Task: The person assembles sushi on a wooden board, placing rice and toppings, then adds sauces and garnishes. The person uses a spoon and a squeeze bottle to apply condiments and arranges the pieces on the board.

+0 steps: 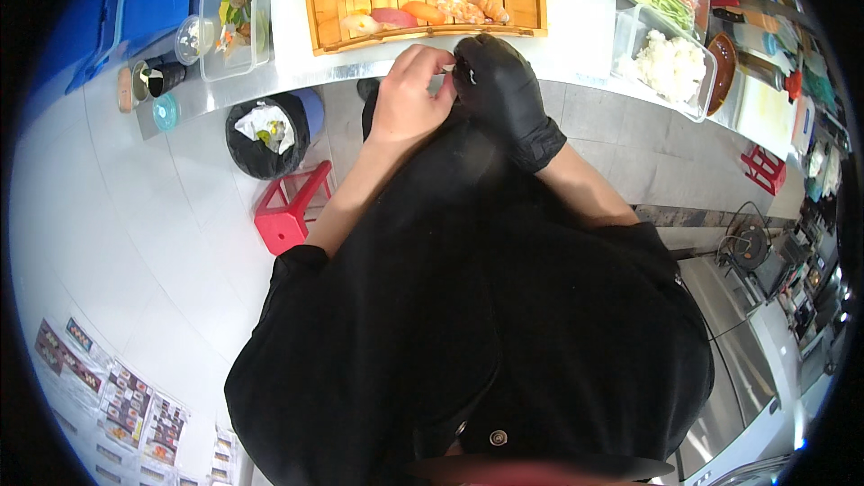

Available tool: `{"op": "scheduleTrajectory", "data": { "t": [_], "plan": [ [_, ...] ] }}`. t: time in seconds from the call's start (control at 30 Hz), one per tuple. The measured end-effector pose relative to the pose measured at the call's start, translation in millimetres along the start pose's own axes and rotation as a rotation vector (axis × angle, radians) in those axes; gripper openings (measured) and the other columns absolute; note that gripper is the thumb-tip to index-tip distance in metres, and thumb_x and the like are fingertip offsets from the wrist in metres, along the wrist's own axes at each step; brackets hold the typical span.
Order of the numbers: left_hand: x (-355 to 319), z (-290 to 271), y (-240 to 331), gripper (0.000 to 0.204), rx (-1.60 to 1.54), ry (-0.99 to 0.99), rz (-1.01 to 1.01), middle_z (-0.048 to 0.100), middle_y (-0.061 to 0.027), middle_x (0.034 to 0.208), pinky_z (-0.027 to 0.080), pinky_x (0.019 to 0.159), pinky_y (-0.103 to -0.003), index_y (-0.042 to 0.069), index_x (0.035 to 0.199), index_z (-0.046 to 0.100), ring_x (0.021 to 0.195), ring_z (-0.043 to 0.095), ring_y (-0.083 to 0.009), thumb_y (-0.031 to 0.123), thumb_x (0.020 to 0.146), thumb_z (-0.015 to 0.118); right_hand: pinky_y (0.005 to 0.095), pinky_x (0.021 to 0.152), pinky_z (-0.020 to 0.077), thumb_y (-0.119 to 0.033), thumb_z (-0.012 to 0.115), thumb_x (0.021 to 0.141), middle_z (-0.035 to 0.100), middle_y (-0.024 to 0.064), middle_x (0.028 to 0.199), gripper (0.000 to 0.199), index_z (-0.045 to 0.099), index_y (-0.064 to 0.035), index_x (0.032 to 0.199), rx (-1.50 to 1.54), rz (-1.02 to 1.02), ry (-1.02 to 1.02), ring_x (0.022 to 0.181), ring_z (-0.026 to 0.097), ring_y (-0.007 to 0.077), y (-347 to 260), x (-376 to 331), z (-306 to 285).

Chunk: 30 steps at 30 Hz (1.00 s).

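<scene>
While both hands meet at the counter edge: a small pale piece of sushi (447,70) is being shaped between them.
Left hand (409,94): bare, fingers curled together around the piece from the left.
Right hand (498,81): black-gloved, fingertips pinched onto it from the right.
Piece position: between the two sets of fingertips, mostly hidden, just below the wooden tray (324,0) rim.
Technique, by judgement: press lightly and evenly, keep it compact.
Rice tub (630,27): well right.
</scene>
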State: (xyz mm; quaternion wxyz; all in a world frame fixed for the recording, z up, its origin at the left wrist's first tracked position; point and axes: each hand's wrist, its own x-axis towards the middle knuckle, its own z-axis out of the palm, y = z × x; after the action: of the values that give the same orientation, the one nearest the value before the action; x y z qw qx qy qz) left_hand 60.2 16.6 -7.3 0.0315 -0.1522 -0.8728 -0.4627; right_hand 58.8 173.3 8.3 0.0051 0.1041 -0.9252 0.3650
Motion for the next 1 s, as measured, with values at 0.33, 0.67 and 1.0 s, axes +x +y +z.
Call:
{"op": "scheduleTrajectory", "data": {
  "t": [0.33, 0.67, 1.0],
  "plan": [
    [74.9, -67.5, -70.0, 0.016, 0.234, -0.153, 0.082, 0.068, -0.0089, 0.090, 0.050, 0.085, -0.036, 0.007, 0.095, 0.073, 0.090, 0.063, -0.0249, 0.014, 0.081, 0.077, 0.0402, 0.079, 0.0543, -0.011, 0.070, 0.083, 0.070, 0.0143, 0.093, 0.016, 0.069, -0.0018, 0.096, 0.250, 0.197, 0.090, 0.088, 0.068, 0.0328, 28.1, 11.7, -14.0],
    [95.4, -64.1, -118.5, 0.015, 0.243, -0.425, 0.142, 0.067, -0.0039, 0.086, 0.048, 0.088, -0.037, 0.009, 0.091, 0.076, 0.094, 0.060, -0.0253, 0.014, 0.078, 0.079, 0.0314, 0.079, 0.0551, -0.008, 0.072, 0.086, 0.074, 0.0132, 0.097, 0.018, 0.073, -0.0016, 0.103, 0.363, 0.524, 0.213, 0.089, 0.073, 0.0222, 18.4, -15.1, 4.0],
    [99.3, -65.6, -125.9, 0.015, 0.142, -0.420, 0.163, 0.069, -0.0061, 0.089, 0.048, 0.089, -0.038, 0.009, 0.098, 0.075, 0.096, 0.061, -0.0262, 0.017, 0.085, 0.075, 0.0315, 0.077, 0.0555, -0.010, 0.073, 0.087, 0.075, 0.0120, 0.094, 0.017, 0.073, -0.0022, 0.102, 0.287, 0.458, 0.204, 0.087, 0.073, 0.0210, 5.3, 11.2, 13.0]
  ]
}}
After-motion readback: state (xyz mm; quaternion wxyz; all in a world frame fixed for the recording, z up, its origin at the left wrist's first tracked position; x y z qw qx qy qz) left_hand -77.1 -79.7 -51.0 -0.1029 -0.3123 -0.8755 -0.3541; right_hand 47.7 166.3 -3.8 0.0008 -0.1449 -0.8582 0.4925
